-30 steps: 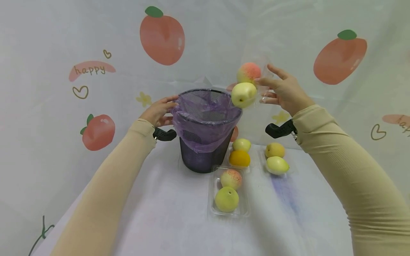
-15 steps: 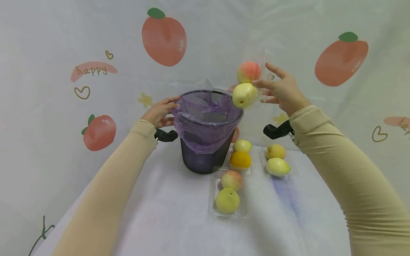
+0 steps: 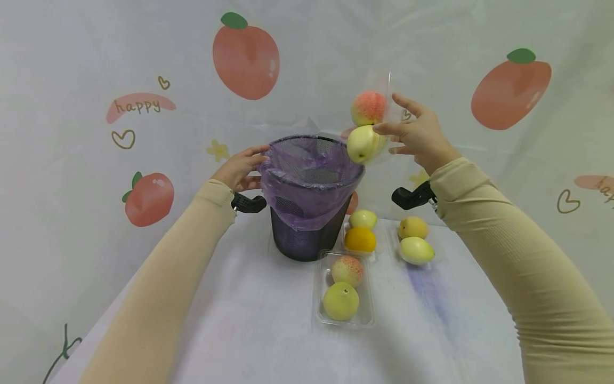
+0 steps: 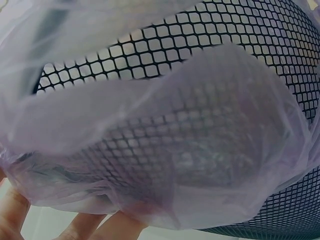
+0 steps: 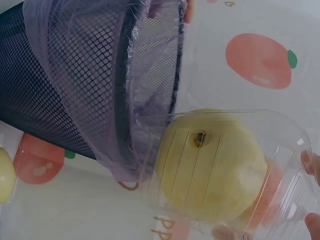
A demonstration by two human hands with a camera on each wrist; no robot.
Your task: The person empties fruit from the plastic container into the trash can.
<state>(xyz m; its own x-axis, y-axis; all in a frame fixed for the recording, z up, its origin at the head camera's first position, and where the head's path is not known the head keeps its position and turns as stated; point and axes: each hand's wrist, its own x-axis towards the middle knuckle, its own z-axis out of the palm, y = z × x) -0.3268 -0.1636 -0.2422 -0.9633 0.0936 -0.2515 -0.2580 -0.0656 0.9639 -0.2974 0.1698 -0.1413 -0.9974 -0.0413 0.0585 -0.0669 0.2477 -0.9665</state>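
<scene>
A black mesh wastebasket (image 3: 307, 234) stands lined with a purple plastic bag (image 3: 307, 202) folded over its rim. My left hand (image 3: 240, 169) holds the basket's left side at the rim; in the left wrist view its fingertips (image 4: 120, 227) meet the bag. My right hand (image 3: 419, 133) grips a clear plastic tray (image 5: 295, 150) tilted on edge beside the basket's right rim. Inside that tray are a pink-and-yellow peach (image 3: 368, 108) and a pale yellow fruit (image 3: 363, 144), the latter lower and nearest the basket opening. Part of the peach is hidden in the right wrist view.
Another clear tray (image 3: 366, 314) in front holds a peach and a yellow-green fruit. Behind it sits a tray with a yellow fruit (image 3: 363, 219) and an orange one (image 3: 360, 239). Further right are two yellow fruits (image 3: 416, 250). A printed cloth (image 3: 307, 64) hangs behind.
My right hand has moved slightly left with the tray and its two fruits, and the tray has turned a little. The left hand stays at the basket rim.
</scene>
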